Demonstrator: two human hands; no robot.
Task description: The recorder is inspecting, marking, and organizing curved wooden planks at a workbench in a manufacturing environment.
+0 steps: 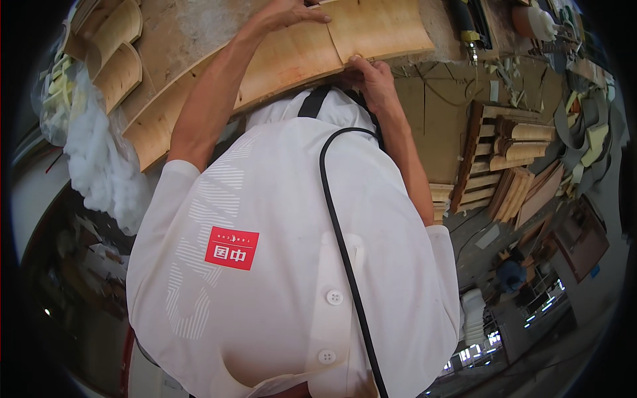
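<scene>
A long curved pale plywood panel (286,61) lies across the bench in front of me, with a narrow seam running across it where a second curved plywood panel (381,30) meets it. My left hand (288,14) rests on the wood just left of the seam, its fingers stretched toward the joint; part of it is cut off by the top of the picture. At the near edge, my right hand (373,76) pinches the panel by the seam, thumb on top and the other fingers curled at the rim, partly hidden.
Curved plywood pieces (118,76) and white fluffy stuffing (99,149) sit at the left. At the far right of the bench are a yellow-and-black air tool (468,30) and an orange-and-white bottle (534,24). Stacked wooden parts (524,142) stand right, below bench level.
</scene>
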